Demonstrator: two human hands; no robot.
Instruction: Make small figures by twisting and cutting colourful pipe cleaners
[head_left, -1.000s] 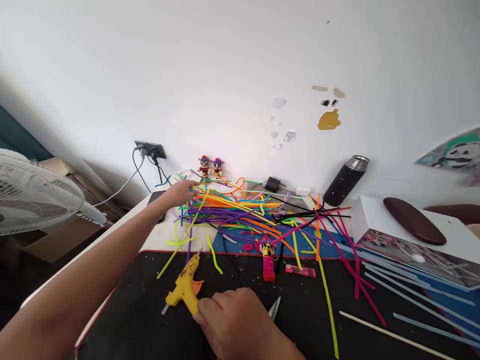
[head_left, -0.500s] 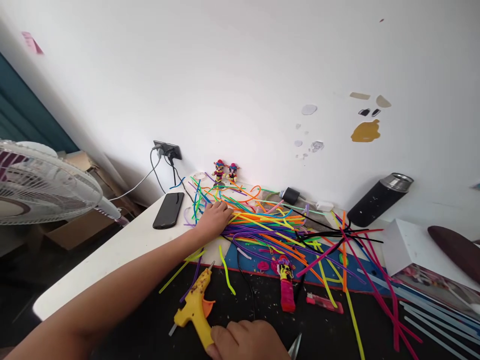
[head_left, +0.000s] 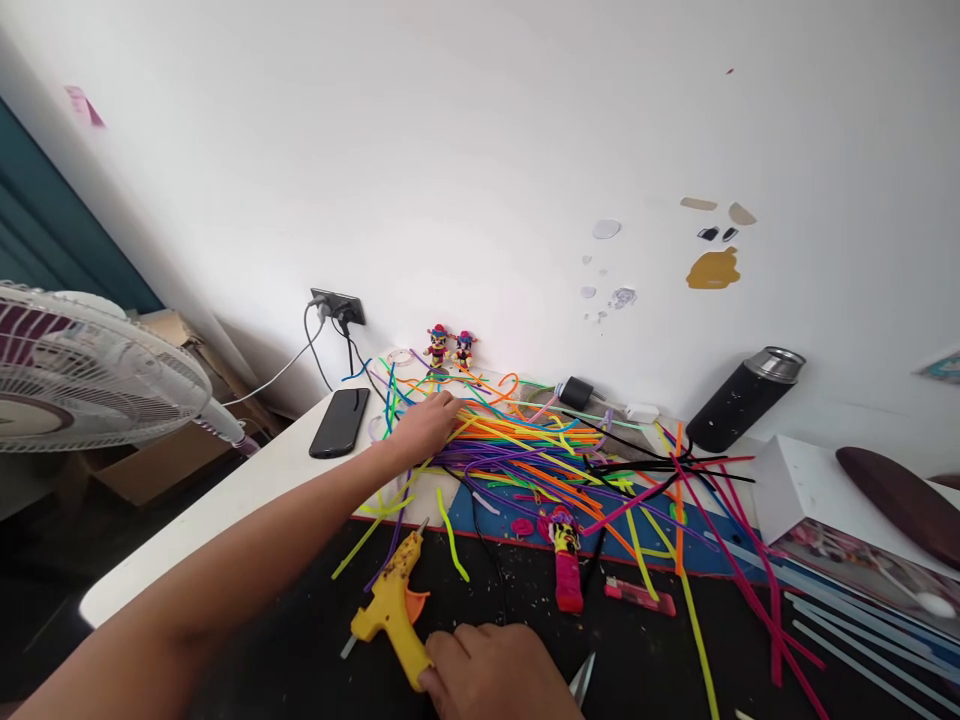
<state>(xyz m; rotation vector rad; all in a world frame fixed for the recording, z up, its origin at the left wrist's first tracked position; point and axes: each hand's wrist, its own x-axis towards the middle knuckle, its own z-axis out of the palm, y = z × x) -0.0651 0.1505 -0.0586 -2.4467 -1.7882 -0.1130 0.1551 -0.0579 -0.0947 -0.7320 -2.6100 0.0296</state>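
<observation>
The left hand (head_left: 426, 428) reaches far forward over the tabletop (head_left: 247, 500) and lies on the left end of a loose pile of pipe cleaners (head_left: 525, 445), its fingers curled down into the orange, yellow and purple strands; whether it has any strand pinched cannot be told from this view. The pile spreads across the back of the tabletop close to the wall, with stray strands trailing toward the near edge and to the right. The right hand (head_left: 499, 675) sits low at the near edge on a black mat (head_left: 300, 650), fingers bent and resting against the handle end of a yellow glue gun (head_left: 394, 605); the grip looks loose, and whether it actually holds the handle cannot be told. The tip of a pair of scissors (head_left: 581, 680) shows just beside that hand. A black phone (head_left: 341, 422) lies flat just left of the pile, near the left hand but apart from it. Two small figurines (head_left: 450, 345) stand against the wall behind the pile. A dark flask (head_left: 742, 400) lies tilted against the wall at the right, and a white fan (head_left: 82, 370) stands off the left edge.
</observation>
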